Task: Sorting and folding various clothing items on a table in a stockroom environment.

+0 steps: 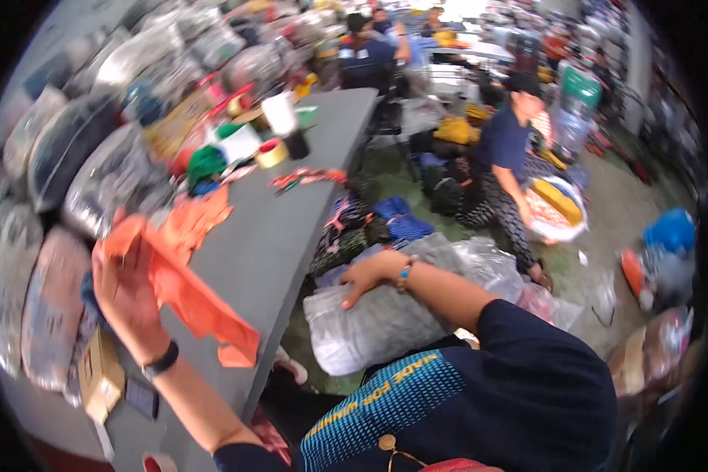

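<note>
A strip of orange cloth [192,289] drapes over the fingers of my raised left hand [128,289], at the left side of the grey table [253,259]. The cloth trails down to the table's near edge, and my fingertips are partly hidden by it. More orange cloth [194,221] lies crumpled on the tabletop just beyond. My right hand [376,272] rests palm down on a folded grey fabric bundle [371,330] beside the table, with the thumb spread from the fingers.
Rolls of tape [271,153], green cloth [206,164] and red cords [310,176] occupy the table's far part. Plastic-wrapped bales [74,147] crowd the left. A seated person [501,141] at right has a white basin [557,209] of cloth. A cardboard box [101,369] sits near left.
</note>
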Available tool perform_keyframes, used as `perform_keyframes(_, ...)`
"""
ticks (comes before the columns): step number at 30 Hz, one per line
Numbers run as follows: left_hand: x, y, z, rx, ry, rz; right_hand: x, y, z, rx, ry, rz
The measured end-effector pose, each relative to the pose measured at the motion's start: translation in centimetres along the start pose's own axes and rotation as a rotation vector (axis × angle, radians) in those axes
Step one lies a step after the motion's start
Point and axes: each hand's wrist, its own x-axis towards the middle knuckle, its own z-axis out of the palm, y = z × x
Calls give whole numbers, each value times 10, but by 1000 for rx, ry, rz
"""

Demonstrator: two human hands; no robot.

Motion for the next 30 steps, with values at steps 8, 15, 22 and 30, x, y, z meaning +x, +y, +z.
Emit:
perform_keyframes(8, -36, -39, 86, 27, -103, -165, -48, -45, 0, -362, 534, -183)
perform_keyframes(15, -127, -91, 190, 83, -220, -277, -104, -91, 29, 549, 846, -816)
perform_keyframes(22, -157, -124, 209, 170, -141, 24, -164, -101, 15, 1098, 552, -415)
perform_keyframes(30, -186, -168, 201, 126, -529, -1011, -186, -89, -3, 1112, 1169, -850)
